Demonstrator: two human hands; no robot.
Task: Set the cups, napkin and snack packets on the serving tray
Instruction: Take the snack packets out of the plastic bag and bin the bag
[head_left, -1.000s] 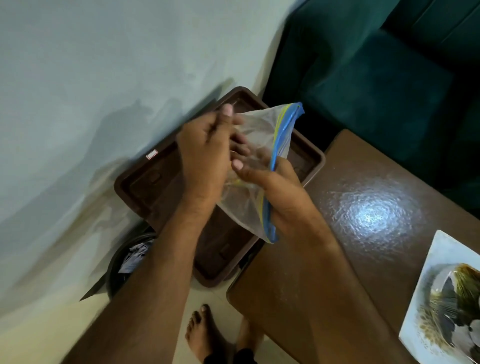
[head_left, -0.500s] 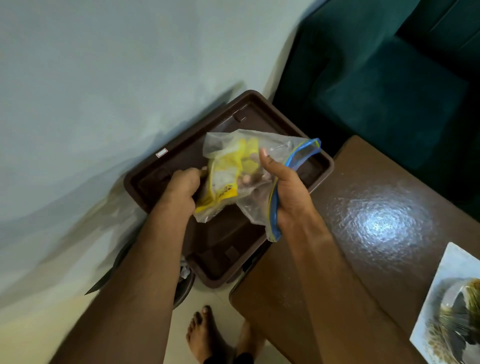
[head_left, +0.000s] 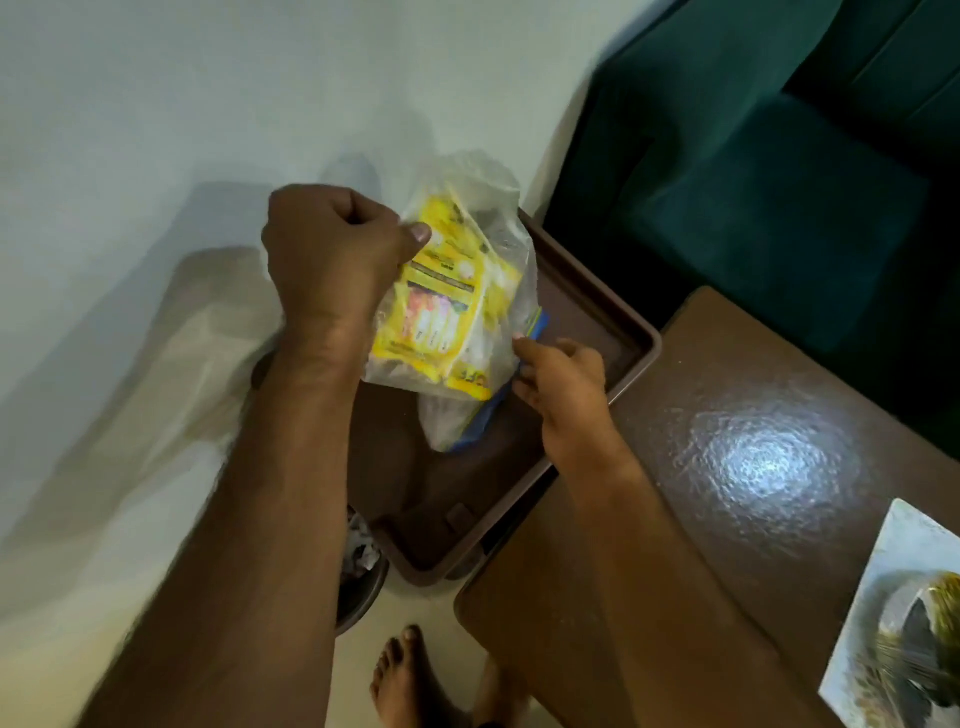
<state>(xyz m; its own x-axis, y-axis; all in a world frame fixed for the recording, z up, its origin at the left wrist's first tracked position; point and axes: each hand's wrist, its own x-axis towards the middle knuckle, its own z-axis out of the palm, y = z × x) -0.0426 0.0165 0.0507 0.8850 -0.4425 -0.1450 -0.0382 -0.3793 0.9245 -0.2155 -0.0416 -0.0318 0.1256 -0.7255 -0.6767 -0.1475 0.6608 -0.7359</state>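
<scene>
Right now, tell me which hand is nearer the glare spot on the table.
Right. The right hand pinches the bag over the tray, just left of the glare spot; the left hand grips the bag farther left.

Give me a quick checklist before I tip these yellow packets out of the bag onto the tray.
1. Left hand grips the bag's closed end: ok.
2. Right hand pinches the bag's blue zip edge: ok.
3. Bag mouth points down over the tray: ok.
4. Zip open wide enough for the packets: cannot tell.
5. Packets out of the bag: not ok, they are inside.
6. Tray seated steady beside the table: cannot tell.
</scene>
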